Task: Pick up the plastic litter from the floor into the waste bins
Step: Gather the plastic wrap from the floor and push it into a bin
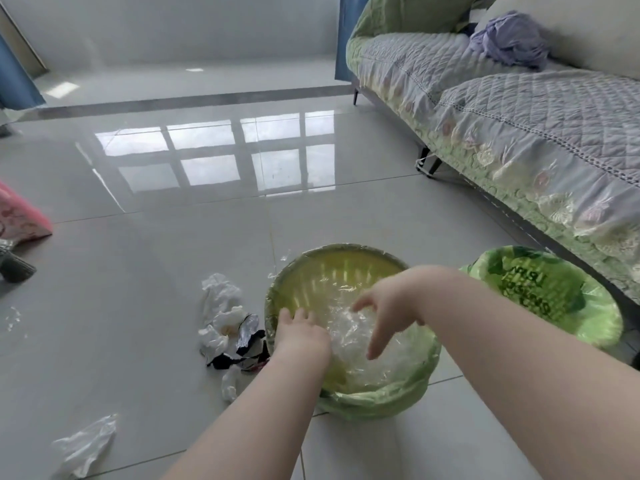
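A yellow-green slotted waste bin (322, 268) with a clear liner stands on the floor in front of me, with crumpled clear plastic (349, 336) inside it. My left hand (299, 336) is over the bin's left rim, fingers resting on that plastic. Above the bin's middle hovers my right hand (384, 311), fingers spread and pointing down, holding nothing. A second bin with a green printed bag (554, 289) stands to the right. White and black-silver wrappers (227, 327) lie left of the first bin. A clear bag (86, 445) lies at the lower left.
A sofa with a quilted green-grey cover (519, 133) runs along the right, its legs near the bins. A pink bag (20, 216) and a grey object (14, 266) sit at the left edge. A small clear scrap (14, 318) lies on the glossy tile floor.
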